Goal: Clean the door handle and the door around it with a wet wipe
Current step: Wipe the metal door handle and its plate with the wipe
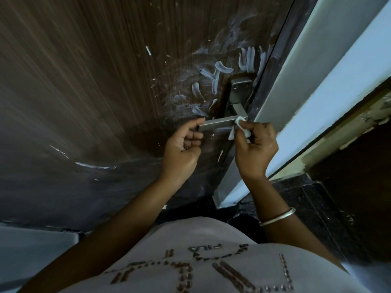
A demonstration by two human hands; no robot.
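In the middle of the frame, the door handle point(220, 123) is lying left to right. We are pinching its left tip with our left hand point(182, 149), fingers point(195, 136) curled; our right hand point(256, 149) is pinching the wet wipe point(239, 123) on its right end (the handle is stretching away leftward).

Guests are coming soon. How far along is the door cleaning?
Done: nothing looks finished yet. In hand: the right hand presses a crumpled white wet wipe on the square brushed-steel lever handle, whose free end the left hand grips. Left: white smears on the dark brown wood-grain door above and left of the handle.
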